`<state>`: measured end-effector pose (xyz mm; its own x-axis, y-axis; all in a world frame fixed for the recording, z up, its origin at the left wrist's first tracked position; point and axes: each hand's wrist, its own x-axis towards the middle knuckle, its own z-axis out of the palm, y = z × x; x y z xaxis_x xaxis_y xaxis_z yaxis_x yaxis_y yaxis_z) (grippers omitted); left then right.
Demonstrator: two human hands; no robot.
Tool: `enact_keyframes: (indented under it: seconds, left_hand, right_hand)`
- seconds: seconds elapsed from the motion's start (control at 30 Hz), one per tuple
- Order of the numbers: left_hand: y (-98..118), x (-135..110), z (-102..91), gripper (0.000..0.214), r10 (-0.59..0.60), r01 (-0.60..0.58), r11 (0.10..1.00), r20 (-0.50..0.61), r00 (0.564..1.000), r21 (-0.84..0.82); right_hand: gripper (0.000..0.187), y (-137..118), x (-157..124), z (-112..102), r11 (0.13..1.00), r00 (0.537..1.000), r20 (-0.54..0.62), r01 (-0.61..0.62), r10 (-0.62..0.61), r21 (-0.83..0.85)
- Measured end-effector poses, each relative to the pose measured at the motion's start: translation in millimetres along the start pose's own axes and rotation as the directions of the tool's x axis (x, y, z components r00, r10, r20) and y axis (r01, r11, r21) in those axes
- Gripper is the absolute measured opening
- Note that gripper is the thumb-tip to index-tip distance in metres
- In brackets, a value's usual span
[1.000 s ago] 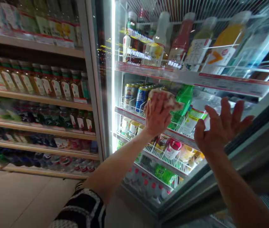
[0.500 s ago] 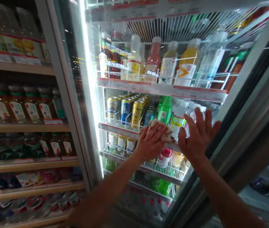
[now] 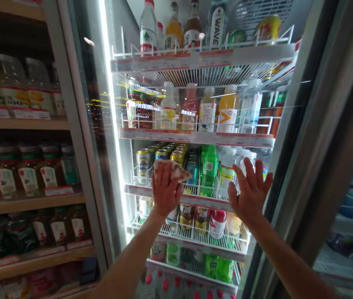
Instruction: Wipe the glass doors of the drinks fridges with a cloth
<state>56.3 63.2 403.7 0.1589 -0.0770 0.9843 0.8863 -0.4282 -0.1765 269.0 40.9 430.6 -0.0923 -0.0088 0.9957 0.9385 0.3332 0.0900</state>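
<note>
Shop aisle, lit drinks fridge ahead; wooden shelves (image 3: pixel 23 203) of bottles at 9 o'clock. Glass door (image 3: pixel 95 124) smooth, reflective, metal-framed. Left hand (image 3: pixel 165 191) pressed cloth (image 3: pixel 174 169) against glass, fingers together, pointing to 12 o'clock. Cloth crumpled, soft, beige with reddish patches; lay under fingertips, before round cans (image 3: pixel 143 160); long axis ran 10 to 4 o'clock, loose corner pointing to 4. Right hand (image 3: pixel 251 194) at 3 o'clock of left, apart, fingers spread wide, palm on glass, holding nothing.

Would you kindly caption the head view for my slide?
Left hand presses cloth to cooler door; right hand flat alongside.
</note>
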Motion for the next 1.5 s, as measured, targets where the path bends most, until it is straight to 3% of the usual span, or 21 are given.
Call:
enact_keyframes:
  seconds: [0.07, 0.1, 0.23, 0.27, 0.4, 0.43, 0.5, 0.6, 0.7, 0.8, 0.87, 0.97, 1.0, 1.07, 1.13, 1.2, 1.27, 1.33, 1.4, 1.43, 1.5]
  left_hand:
    - [-3, 7, 0.6, 0.034, -0.108, 0.11, 0.993, -0.053, 0.993, 0.052]
    - [0, 10, 1.8, 0.034, -0.087, 0.088, 0.995, -0.035, 0.996, 0.043]
    - [6, 21, 5.4, 0.02, 0.198, -0.192, 0.979, 0.093, 0.976, -0.072]
    - [2, 24, 4.7, 0.02, 0.187, -0.183, 0.981, 0.079, 0.979, -0.061]
    - [-20, 35, 0.4, 0.035, -0.107, 0.111, 0.993, -0.089, 0.99, 0.046]
    - [-21, 35, 0.2, 0.036, -0.106, 0.111, 0.993, -0.091, 0.99, 0.041]
    - [-16, 32, 0.9, 0.03, 0.048, -0.048, 0.999, -0.015, 0.999, -0.007]
    - [-16, 28, 0.7, 0.019, 0.262, -0.256, 0.964, 0.086, 0.961, -0.078]
    - [-34, 31, -3.1, 0.027, 0.067, -0.067, 0.998, -0.012, 0.998, 0.019]
    - [-37, 34, -4.4, 0.039, -0.125, 0.132, 0.989, -0.117, 0.985, 0.06]
    - [-25, 32, -2.9, 0.034, -0.013, 0.013, 1.0, -0.023, 1.0, 0.013]
    - [-24, 29, -3.1, 0.021, 0.231, -0.225, 0.972, 0.097, 0.968, -0.067]
    - [-33, 29, -4.8, 0.021, 0.217, -0.213, 0.976, 0.086, 0.972, -0.052]
    - [-65, 33, -10.1, 0.027, 0.027, -0.027, 0.999, -0.016, 1.0, 0.027]
    - [-95, 38, -15.4, 0.037, -0.198, 0.211, 0.975, -0.153, 0.968, 0.072]
    - [-106, 39, -18.0, 0.043, -0.306, 0.328, 0.942, -0.223, 0.926, 0.071]
    - [-93, 36, -17.7, 0.041, -0.245, 0.258, 0.965, -0.164, 0.955, 0.058]
    - [-73, 32, -16.3, 0.033, -0.032, 0.032, 0.999, -0.008, 0.999, 0.032]
    - [-66, 31, -16.8, 0.025, 0.142, -0.144, 0.99, 0.105, 0.984, 0.008]
    - [-70, 33, -18.4, 0.024, 0.156, -0.159, 0.987, 0.108, 0.982, 0.018]
    - [-87, 37, -23.0, 0.031, 0.024, -0.025, 0.996, 0.005, 1.0, 0.08]
  right_hand:
    - [0.054, -6, -2, 2, 1.0, 1.0, -0.008, -0.023, 0.023, -0.007]
    - [0.056, -10, -3, 3, 0.999, 0.999, -0.012, -0.032, 0.032, -0.009]
    - [0.059, -26, -10, 8, 1.0, 0.999, 0.041, 0.015, -0.016, 0.012]
    - [0.059, -29, -12, 9, 0.999, 0.998, 0.059, 0.033, -0.034, 0.02]
    - [0.057, -39, -16, 14, 0.999, 0.998, 0.059, 0.032, -0.034, 0.037]
    - [0.055, -40, -16, 15, 0.999, 0.998, 0.052, 0.026, -0.028, 0.041]
    - [0.053, -41, -15, 17, 0.999, 0.999, 0.031, 0.017, -0.018, 0.051]
    - [0.054, -40, -15, 17, 0.998, 1.0, 0.012, 0.019, -0.02, 0.058]
    - [0.057, -38, -16, 16, 0.997, 0.999, 0.028, 0.043, -0.044, 0.062]
    - [0.057, -40, -15, 16, 0.998, 0.999, 0.025, 0.031, -0.033, 0.06]
    - [0.055, -44, -9, 16, 0.997, 0.999, 0.03, 0.034, -0.036, 0.069]
    - [0.052, -52, 9, 15, 0.991, 0.994, 0.044, 0.1, -0.104, 0.094]
    - [0.051, -54, 15, 15, 0.988, 0.992, 0.043, 0.118, -0.123, 0.096]
    - [0.048, -57, 25, 18, 0.987, 0.99, 0.034, 0.131, -0.135, 0.09]
    - [0.045, -59, 29, 22, 0.987, 0.989, 0.033, 0.142, -0.145, 0.08]
    - [0.042, -58, 28, 27, 0.985, 0.986, 0.031, 0.159, -0.161, 0.069]
    - [0.041, -57, 26, 31, 0.984, 0.985, 0.02, 0.168, -0.169, 0.057]
    - [0.04, -57, 24, 32, 0.984, 0.985, 0.008, 0.171, -0.171, 0.056]
    - [0.041, -57, 23, 31, 0.982, 0.985, 0.0, 0.173, -0.173, 0.07]
    - [0.042, -57, 23, 31, 0.982, 0.985, 0.001, 0.171, -0.172, 0.077]
    - [0.045, -57, 23, 31, 0.983, 0.986, 0.005, 0.165, -0.166, 0.086]
